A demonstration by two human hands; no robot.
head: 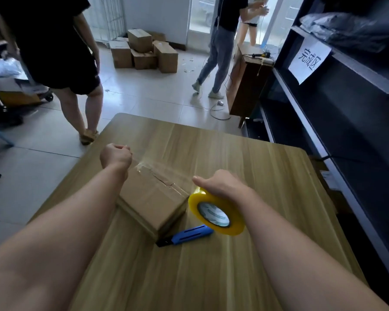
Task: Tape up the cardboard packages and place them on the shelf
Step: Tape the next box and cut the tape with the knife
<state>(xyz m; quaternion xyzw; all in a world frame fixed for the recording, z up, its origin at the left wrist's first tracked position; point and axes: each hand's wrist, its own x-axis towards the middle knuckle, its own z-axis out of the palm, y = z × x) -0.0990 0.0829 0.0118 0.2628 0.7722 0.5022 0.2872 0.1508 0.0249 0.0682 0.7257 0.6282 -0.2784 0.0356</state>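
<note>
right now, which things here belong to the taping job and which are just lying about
In use: cardboard box; tape roll, held by right hand; left hand holding the tape strip; blue knife; shelf.
Lying about: wooden cabinet; floor cable.

A small packing and dispatch storeroom is shown. Brown cartons (144,50) are stacked on the tiled floor near a wire roll cage (114,16), dark metal shelving (346,122) is labelled with a paper sign (309,58), and a tape roll (216,212) and blue cutter (189,235) are seen at a wooden worktable (234,149).
</note>
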